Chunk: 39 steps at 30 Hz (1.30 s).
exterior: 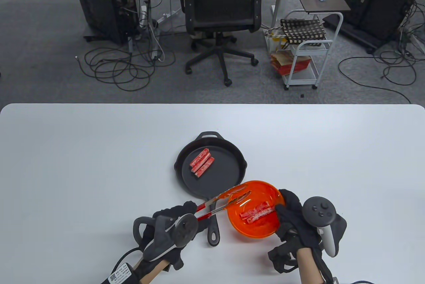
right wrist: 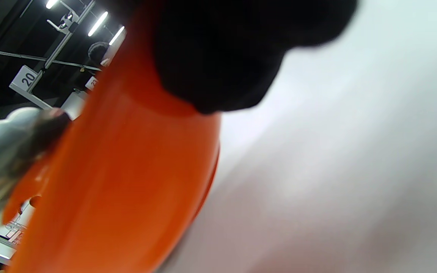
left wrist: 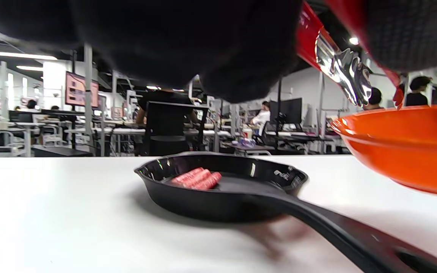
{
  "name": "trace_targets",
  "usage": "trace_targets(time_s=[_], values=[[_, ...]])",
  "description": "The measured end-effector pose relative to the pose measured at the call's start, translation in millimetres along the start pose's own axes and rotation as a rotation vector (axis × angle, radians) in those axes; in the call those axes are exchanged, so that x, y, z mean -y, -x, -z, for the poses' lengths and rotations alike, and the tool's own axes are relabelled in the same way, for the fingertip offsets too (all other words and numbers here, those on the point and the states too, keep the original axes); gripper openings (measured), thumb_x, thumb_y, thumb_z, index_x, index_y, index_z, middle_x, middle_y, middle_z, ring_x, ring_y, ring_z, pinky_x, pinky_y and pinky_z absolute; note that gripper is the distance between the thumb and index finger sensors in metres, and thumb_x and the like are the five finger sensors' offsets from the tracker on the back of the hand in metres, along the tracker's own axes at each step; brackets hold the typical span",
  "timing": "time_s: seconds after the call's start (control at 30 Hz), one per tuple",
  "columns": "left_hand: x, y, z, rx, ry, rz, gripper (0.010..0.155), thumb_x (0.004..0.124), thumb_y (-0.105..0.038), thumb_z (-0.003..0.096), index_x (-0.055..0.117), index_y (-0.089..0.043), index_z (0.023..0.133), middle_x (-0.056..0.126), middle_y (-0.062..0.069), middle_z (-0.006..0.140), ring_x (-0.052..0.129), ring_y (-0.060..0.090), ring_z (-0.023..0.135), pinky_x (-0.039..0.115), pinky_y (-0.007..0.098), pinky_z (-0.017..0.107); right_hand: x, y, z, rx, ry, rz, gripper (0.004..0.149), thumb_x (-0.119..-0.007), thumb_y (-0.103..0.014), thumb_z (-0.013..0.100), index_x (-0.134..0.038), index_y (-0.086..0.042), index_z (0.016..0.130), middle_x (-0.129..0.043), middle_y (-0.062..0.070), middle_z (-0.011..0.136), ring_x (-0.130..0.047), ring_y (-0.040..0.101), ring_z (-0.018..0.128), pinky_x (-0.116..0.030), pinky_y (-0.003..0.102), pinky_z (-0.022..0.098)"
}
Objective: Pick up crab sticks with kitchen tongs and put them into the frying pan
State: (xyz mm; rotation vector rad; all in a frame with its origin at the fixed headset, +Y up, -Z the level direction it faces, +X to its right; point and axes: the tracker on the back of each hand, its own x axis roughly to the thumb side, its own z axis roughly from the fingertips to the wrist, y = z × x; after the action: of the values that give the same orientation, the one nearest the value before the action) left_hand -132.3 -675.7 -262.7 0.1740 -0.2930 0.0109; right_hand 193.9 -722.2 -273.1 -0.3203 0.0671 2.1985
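Sticks [exterior: 256,213]: two lie side by side in orange bowl [exterior: 265,194], bowl near bench's front edge, right of centre. Three more sticks [exterior: 202,163] lie together in pan [exterior: 229,168] at bench centre, toward pan's far left; pan handle points to front edge. Your left hand [exterior: 172,227], fingers curled round red grips of tongs [exterior: 225,201]; tong tips parted, empty, over bowl's left rim. Your right hand [exterior: 292,221], fingers curled over bowl's right rim, gripping it.
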Motion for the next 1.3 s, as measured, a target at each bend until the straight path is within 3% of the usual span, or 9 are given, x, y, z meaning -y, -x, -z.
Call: trace_targets(time_s=[0.33,1.3], values=[[10.7,-15.0,0.1,0.049,0.072,-0.017,0.079,0.079,-0.081,0.0327,0.094,-0.017,0.077,0.107,-0.012,0.036,0.102,0.011,0.007,0.089,0.04,0.017,-0.3,-0.1,-0.2,0.004,0.0,0.0,0.054,-0.07,-0.022,0.056,-0.058,-0.011,0.108,-0.082,0.019,0.093,-0.099,0.02,0.022,-0.09,0.015,0.007],[11.2,-20.3,7.7,0.067,0.179,-0.032,0.079,0.079,-0.081,0.033,0.094,-0.017,0.076,0.107,-0.012,0.034,0.102,0.011,0.006,0.088,0.041,0.017,0.5,-0.8,-0.4,0.03,0.017,-0.035,0.054,-0.071,-0.022,0.056,-0.061,-0.011,0.107,-0.083,0.02,0.092,-0.099,0.021,0.021,-0.089,0.016,0.006]])
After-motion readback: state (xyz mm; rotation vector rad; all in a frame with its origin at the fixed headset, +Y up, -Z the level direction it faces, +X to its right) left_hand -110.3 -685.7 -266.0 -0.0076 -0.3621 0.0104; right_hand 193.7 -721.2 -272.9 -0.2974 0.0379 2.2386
